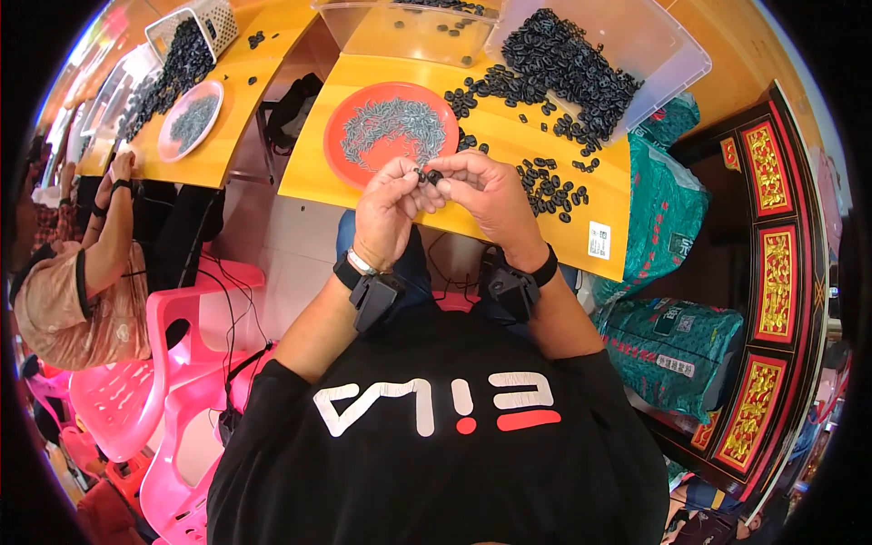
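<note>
A small black ring (432, 175) is pinched between the fingers (420, 184) of both hands, held just above the near edge of the yellow bench (509, 222). The left hand (386, 211) is closed on it from one side with thumb and fingertips drawn narrow; the right hand (486, 193) is closed on it from the other. The ring is dark, rounded and matt, too small for finer detail to be told. Just behind the hands an orange plate (350, 113) heaped with small grey metal pieces (392, 123) is seen. To the right, loose black rings (549, 186) are scattered on the bench, spilling from a tipped clear plastic tub (663, 45). A small white rectangular label (599, 240) is stuck near the bench's right front corner. Beside the bench, green sacks (668, 350) with red and white printed panels are stacked against a dark cabinet with red and gold panels (777, 282).
</note>
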Available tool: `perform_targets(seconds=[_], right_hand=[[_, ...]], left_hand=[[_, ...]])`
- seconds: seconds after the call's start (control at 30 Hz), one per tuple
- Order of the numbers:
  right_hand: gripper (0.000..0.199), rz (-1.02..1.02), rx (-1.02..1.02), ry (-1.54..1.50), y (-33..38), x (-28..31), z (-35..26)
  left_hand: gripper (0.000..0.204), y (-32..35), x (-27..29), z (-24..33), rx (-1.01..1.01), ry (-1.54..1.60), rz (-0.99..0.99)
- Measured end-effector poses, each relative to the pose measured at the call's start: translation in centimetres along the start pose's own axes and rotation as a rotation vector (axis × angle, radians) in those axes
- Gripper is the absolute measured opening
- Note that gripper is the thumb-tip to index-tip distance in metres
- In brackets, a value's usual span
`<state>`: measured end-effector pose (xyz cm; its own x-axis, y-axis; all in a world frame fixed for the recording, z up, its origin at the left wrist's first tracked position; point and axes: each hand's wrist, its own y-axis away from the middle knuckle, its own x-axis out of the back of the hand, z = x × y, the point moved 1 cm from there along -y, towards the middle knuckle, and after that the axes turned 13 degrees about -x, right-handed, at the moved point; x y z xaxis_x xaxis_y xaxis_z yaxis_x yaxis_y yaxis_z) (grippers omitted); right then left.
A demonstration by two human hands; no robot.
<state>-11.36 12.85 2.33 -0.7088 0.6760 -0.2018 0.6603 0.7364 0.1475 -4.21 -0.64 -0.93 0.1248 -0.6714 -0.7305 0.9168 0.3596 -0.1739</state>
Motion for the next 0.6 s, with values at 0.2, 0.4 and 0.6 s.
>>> perform_targets(seconds=[0.2,0.4,0.6], right_hand=[[0.024,-0.029,-0.071,-0.07,-0.4,0.5,0.5],[0.024,-0.176,-0.278,-0.474,-1.1,2.1,1.7],[0.025,-0.249,-0.32,-0.612,-1.3,2.5,2.2]], left_hand=[[0.01,-0.1,0.1,0.1,0.026,0.036,0.007],[0.009,0.0,-0.4,0.5,0.031,-0.044,0.012],[0.008,0.3,-0.9,0.5,0.029,-0.313,0.102]])
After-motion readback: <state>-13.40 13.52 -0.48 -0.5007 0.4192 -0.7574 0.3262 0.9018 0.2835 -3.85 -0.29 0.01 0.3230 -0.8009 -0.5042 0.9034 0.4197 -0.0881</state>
